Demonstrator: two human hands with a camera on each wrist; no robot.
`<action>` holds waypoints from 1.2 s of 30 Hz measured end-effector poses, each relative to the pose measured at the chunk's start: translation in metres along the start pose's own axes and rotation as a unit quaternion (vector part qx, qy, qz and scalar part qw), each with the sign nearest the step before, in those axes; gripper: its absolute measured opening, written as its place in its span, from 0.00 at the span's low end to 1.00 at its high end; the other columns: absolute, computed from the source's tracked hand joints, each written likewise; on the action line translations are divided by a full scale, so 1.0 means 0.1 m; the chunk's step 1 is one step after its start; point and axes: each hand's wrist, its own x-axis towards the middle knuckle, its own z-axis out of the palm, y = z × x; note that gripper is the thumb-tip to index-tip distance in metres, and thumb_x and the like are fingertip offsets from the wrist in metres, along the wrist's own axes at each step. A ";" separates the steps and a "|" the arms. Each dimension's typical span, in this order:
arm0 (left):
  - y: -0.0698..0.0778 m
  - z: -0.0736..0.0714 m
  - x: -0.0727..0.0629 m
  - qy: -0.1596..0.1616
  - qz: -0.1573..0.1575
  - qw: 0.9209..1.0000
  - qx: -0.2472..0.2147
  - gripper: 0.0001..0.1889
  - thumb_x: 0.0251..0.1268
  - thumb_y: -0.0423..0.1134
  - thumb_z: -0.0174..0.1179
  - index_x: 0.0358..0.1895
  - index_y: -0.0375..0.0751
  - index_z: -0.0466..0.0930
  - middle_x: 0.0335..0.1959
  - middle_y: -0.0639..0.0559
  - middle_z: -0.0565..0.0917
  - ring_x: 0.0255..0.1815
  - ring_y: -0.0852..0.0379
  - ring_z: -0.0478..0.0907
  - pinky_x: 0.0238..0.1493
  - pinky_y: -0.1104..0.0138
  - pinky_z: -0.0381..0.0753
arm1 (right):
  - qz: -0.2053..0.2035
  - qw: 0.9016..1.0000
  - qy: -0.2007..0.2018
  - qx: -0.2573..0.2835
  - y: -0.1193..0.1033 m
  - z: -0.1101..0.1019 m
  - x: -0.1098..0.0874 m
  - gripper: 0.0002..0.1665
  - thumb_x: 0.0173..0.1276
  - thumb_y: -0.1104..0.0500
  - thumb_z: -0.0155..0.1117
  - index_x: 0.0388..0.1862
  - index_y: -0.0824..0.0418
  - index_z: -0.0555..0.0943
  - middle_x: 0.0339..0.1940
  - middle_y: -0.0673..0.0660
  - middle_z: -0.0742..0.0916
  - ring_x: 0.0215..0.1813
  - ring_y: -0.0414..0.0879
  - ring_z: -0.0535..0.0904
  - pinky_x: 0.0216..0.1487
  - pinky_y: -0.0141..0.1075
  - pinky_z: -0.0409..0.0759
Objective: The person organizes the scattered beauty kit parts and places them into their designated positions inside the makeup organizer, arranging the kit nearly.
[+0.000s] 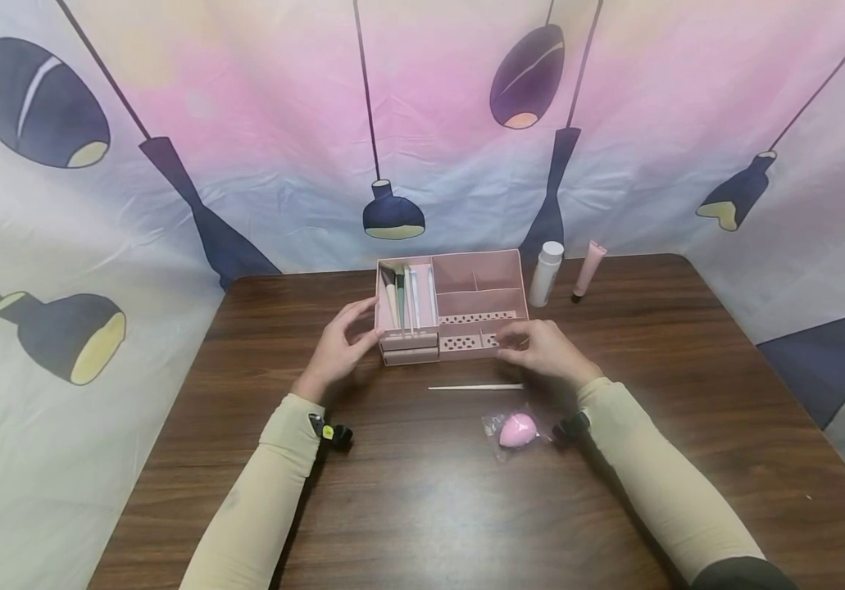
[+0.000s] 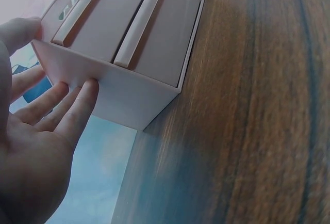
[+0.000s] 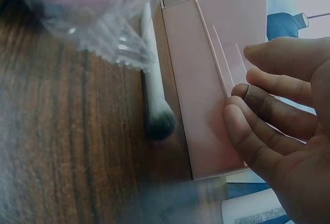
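your cream sleeves (image 1: 256, 500), pale pink organizer (image 1: 459, 265) mid-frame, brown wood-grained table (image 1: 193, 410), pastel backdrop (image 1: 282, 106) at frame top patterned with navy lamps (image 1: 392, 215)

The left arm (image 1: 267, 483) and right arm (image 1: 661, 475) are pointing forward; the left hand (image 1: 339, 344) is holding its thumb apart from extended fingers; the right hand (image 1: 546, 348) is curving its fingers loosely.

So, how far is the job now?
Apparently done: several brushes sit in the pink organizer. In hand: left hand touches its left side; right hand is at its right front corner. Probably remaining: loose brush, wrapped pink sponge, white bottle and pink tube, outside it.
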 end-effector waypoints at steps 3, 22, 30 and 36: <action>0.00 0.00 0.00 -0.002 -0.004 1.000 0.006 0.29 0.68 0.33 0.60 0.69 0.30 0.65 0.68 0.33 0.66 0.68 0.35 0.66 0.66 0.40 0.71 | -0.004 1.000 -0.011 -0.010 -0.02 -0.01 0.00 0.17 0.59 0.53 0.73 0.46 0.58 0.86 0.43 0.53 0.89 0.41 0.46 0.85 0.45 0.42 0.86; 0.00 -0.01 -0.03 -0.007 -0.011 1.000 0.016 0.29 0.68 0.33 0.60 0.70 0.31 0.64 0.68 0.34 0.66 0.68 0.35 0.66 0.66 0.41 0.71 | -0.028 0.997 -0.060 -0.044 -0.06 0.11 -0.05 0.14 0.59 0.55 0.74 0.45 0.55 0.87 0.40 0.48 0.89 0.41 0.41 0.83 0.48 0.40 0.85; 0.01 -0.01 -0.04 -0.007 -0.009 1.000 0.010 0.29 0.68 0.32 0.60 0.70 0.30 0.64 0.68 0.33 0.67 0.68 0.36 0.66 0.67 0.41 0.70 | -0.039 0.996 -0.065 -0.043 -0.02 0.17 -0.06 0.15 0.58 0.55 0.75 0.45 0.55 0.87 0.39 0.48 0.89 0.35 0.37 0.83 0.42 0.35 0.85; 0.01 -0.01 -0.03 -0.004 -0.004 1.000 0.009 0.29 0.68 0.32 0.60 0.70 0.30 0.64 0.68 0.33 0.67 0.68 0.36 0.66 0.66 0.41 0.71 | -0.036 0.996 -0.074 -0.037 -0.03 0.16 -0.06 0.14 0.56 0.55 0.76 0.43 0.55 0.87 0.37 0.47 0.89 0.33 0.35 0.82 0.39 0.32 0.85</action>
